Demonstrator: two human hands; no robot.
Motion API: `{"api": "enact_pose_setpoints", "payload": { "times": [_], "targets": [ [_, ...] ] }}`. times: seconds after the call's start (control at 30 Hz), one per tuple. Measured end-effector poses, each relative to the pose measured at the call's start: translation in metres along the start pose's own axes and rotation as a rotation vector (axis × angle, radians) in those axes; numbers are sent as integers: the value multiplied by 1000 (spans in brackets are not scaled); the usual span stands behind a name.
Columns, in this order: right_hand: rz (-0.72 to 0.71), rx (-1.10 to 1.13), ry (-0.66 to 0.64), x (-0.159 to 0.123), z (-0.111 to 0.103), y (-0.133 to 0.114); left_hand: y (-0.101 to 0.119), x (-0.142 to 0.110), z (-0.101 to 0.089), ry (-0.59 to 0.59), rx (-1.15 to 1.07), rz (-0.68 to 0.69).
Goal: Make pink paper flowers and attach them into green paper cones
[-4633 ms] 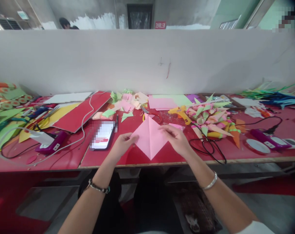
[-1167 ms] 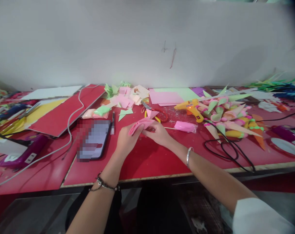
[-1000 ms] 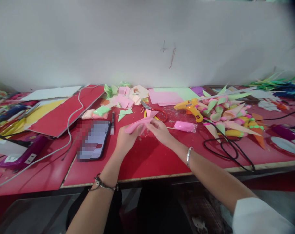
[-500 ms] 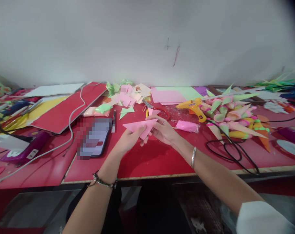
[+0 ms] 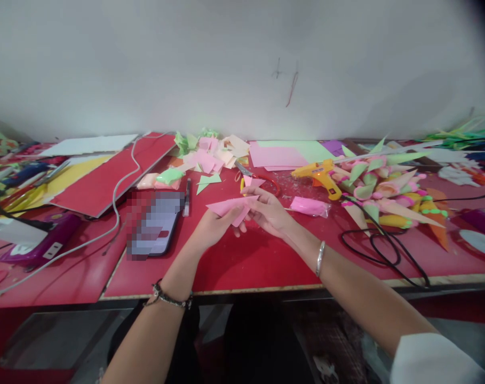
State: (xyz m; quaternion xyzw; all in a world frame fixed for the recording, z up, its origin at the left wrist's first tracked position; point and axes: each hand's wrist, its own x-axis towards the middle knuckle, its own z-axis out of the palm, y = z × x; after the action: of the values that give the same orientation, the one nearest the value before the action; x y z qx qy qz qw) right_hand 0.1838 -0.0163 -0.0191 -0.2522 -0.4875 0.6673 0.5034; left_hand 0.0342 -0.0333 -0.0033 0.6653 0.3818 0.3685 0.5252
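A folded pink paper triangle (image 5: 231, 207) is held just above the red table (image 5: 242, 261), in front of me. My left hand (image 5: 212, 228) pinches its lower left part. My right hand (image 5: 268, 212) grips its right end, fingers curled over the fold. A phone (image 5: 153, 223) lies flat to the left of my left hand, with a pen (image 5: 187, 196) beside it. Scissors with red and yellow handles (image 5: 258, 180) lie just beyond my hands.
A yellow glue gun (image 5: 318, 173) and a pile of paper cones (image 5: 380, 192) sit to the right, with a black cable (image 5: 380, 248) looped near the table's edge. Paper scraps (image 5: 210, 157) and sheets (image 5: 274, 156) lie at the back. A purple tool (image 5: 42, 245) and a grey cord (image 5: 118, 202) are on the left.
The flat pink square has been folded into a narrow triangle and lifted off the table. In the last second the hands turned it from a bunched shape to a flatter triangle.
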Motion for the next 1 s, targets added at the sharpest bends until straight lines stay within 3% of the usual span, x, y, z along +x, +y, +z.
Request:
{"api": "enact_pose_setpoints", "payload": {
  "times": [0.13, 0.4, 0.57, 0.7, 0.8, 1.0],
  "targets": [
    [25, -92, -53, 0, 1, 1, 1, 0, 0, 39, 3, -1],
    [-63, -198, 186, 4, -1, 6, -5, 7, -2, 217, 95, 20],
    [-65, -276, 110, 1, -2, 5, 0, 5, -6, 378, 150, 45],
    [-2, -367, 43, 1, -2, 5, 1, 2, -7, 290, 226, 45],
    [-39, -484, 65, 2, -2, 4, -2, 1, -7, 197, 301, 38],
    [-85, -656, 83, 2, -4, 2, -3, 0, -7, 127, 345, -14]
  ]
}}
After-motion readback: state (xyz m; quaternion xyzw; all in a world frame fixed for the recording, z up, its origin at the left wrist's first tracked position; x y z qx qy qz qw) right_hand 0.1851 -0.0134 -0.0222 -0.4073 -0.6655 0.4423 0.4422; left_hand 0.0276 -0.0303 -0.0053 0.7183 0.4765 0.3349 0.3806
